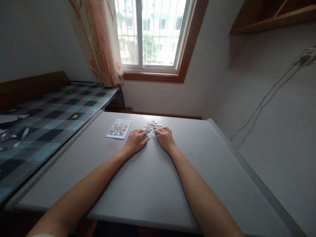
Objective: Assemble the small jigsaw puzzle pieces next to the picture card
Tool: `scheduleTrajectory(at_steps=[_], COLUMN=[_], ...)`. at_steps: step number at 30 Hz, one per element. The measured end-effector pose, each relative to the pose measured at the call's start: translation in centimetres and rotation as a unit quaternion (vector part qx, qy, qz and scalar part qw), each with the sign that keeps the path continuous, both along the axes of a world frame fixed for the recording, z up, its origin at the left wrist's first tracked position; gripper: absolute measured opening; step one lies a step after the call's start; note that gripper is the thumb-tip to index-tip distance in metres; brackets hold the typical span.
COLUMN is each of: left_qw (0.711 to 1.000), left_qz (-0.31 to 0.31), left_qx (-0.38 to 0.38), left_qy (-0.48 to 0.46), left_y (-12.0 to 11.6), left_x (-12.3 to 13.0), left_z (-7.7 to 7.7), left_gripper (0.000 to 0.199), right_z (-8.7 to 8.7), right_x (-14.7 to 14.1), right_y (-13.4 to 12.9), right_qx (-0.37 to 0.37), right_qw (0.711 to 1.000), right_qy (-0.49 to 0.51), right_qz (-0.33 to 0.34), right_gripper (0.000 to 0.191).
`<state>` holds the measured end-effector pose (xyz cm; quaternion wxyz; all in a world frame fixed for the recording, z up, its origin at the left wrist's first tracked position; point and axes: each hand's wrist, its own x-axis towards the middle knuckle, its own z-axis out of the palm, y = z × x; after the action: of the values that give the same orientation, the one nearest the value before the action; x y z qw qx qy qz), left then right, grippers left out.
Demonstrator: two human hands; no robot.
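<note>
A pile of small jigsaw pieces (152, 125) lies near the far side of the white table (148, 184). Just in front of it, a few light blue pieces (151, 136) lie between my two hands. My left hand (135, 140) rests on the table at the left of these pieces, its fingertips at their edge. From the right, my right hand (165, 138) reaches to the pieces with curled fingers. Whatever the fingertips of either hand hold is too small to make out. A printed picture card (119, 128) lies flat to the left of my left hand.
A bed with a checkered cover (56, 112) stands along the table's left side. Behind the table are a curtain (103, 42) and a barred window (158, 33). A cable (261, 102) hangs on the right wall, below a wooden shelf (276, 24).
</note>
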<state>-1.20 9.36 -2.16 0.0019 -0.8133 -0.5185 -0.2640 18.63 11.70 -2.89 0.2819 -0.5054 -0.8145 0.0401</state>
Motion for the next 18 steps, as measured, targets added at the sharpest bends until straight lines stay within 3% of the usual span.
scheduleTrajectory(at_steps=[6,9,18], left_qw=[0.992,0.988,0.993], left_qz=[-0.124,-0.154,-0.108], left_qx=[0.008,0.003,0.007], left_qy=[0.025,0.027,0.038], left_y=[0.15,0.19,-0.06], left_x=[-0.09,-0.14,0.10], left_z=[-0.49,-0.53,-0.24], left_gripper=[0.034,0.030,0.029], right_z=[-0.19,-0.16,-0.07], right_x=[0.00,0.00,-0.11], right_y=[-0.05,-0.13,-0.37], right_qx=[0.017,0.022,0.032], right_qw=[1.000,1.000,0.999], right_qy=[0.003,0.010,0.012], right_qz=[-0.008,-0.017,-0.003], right_gripper=[0.020,0.017,0.015])
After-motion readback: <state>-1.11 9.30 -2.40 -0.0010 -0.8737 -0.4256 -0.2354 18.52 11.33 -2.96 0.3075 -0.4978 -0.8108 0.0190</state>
